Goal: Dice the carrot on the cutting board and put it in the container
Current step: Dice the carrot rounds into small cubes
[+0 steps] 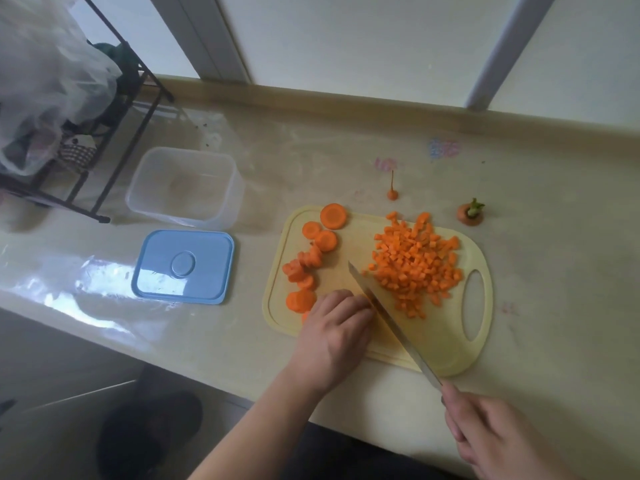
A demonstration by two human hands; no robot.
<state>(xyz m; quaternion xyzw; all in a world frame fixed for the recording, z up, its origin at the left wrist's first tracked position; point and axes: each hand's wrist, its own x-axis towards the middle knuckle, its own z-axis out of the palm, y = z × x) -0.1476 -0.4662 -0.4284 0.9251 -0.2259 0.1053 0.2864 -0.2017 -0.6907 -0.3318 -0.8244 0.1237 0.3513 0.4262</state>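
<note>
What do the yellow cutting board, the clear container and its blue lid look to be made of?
Cutting board: likely plastic, matte pale yellow, with a moulded handle hole. Container: translucent, slightly cloudy plastic; the counter shows through its walls. Lid: glossy blue plastic, judging by the window glare on it.

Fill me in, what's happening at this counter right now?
A person is dicing carrot on the yellow cutting board. The right hand grips the knife, blade angled across the board; the left hand rests curled beside the blade. A diced pile sits on the board's right, round slices wait on its left. The clear container holds nothing, its blue lid lying beside it.
</note>
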